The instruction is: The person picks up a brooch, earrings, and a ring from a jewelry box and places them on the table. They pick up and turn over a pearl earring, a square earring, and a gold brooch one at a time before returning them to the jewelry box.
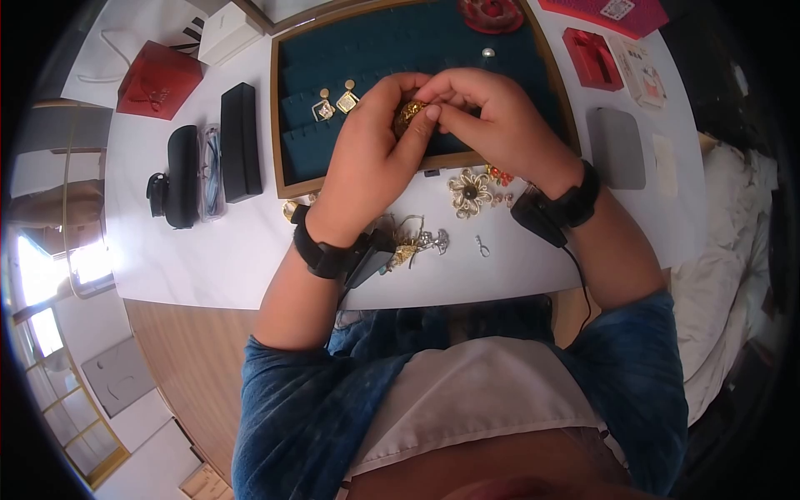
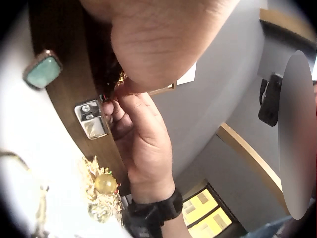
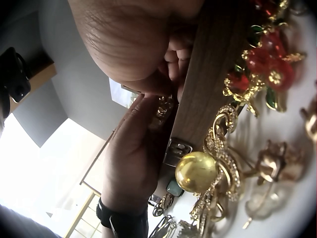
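Both hands meet over a wood-framed jewelry tray (image 1: pixel 304 46) lined in dark teal. Between them is a gold, textured piece of jewelry (image 1: pixel 408 117), mostly covered by fingers; I cannot tell its exact kind. My left hand (image 1: pixel 367 154) curls around its left side, thumb against it. From the right, my right hand (image 1: pixel 508 117) pinches it with thumb and fingers. In the right wrist view the gold piece (image 3: pixel 163 110) shows openwork beside the left thumb. Two square drop earrings (image 1: pixel 347 101) lie in the tray left of the hands, and a pearl piece (image 1: pixel 488 53) sits at the right.
In front of the tray lie a flower brooch (image 1: pixel 470 192), a red-beaded piece (image 1: pixel 500 174), a heap of jewelry (image 1: pixel 406 247) and a small silver piece (image 1: pixel 482 246). Black cases (image 1: pixel 240 142) and a red bag (image 1: pixel 158 79) stand left. A red box (image 1: pixel 592 58) and grey pad (image 1: pixel 617 147) lie right.
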A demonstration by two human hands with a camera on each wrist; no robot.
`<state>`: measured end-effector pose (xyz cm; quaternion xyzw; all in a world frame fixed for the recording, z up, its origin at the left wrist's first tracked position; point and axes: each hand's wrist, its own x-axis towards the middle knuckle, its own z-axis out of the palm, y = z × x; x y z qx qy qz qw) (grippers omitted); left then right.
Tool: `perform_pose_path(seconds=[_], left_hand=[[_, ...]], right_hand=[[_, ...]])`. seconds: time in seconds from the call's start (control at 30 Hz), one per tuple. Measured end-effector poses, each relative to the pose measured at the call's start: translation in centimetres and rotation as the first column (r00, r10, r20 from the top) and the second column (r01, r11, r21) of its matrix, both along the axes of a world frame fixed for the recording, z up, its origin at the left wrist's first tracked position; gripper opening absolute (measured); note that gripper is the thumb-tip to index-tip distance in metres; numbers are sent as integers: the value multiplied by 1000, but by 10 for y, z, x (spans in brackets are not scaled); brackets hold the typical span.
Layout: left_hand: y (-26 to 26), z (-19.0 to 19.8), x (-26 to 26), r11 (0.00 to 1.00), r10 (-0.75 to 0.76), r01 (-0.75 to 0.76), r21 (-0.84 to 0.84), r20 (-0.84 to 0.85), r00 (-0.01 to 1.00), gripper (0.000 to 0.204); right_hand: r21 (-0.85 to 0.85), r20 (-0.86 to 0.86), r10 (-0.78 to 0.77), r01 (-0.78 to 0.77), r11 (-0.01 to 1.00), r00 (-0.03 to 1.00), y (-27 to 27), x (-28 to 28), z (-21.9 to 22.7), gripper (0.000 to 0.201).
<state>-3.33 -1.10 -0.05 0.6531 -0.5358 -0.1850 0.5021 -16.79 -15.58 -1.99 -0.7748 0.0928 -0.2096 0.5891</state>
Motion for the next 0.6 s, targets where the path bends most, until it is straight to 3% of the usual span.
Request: perform_pose_path(seconds=[0.6], left_hand=[[-3, -7, 6, 999, -26, 35, 17, -367, 930, 34]], right_hand=[[202, 20, -100, 94, 975, 995, -2, 3, 1, 17]])
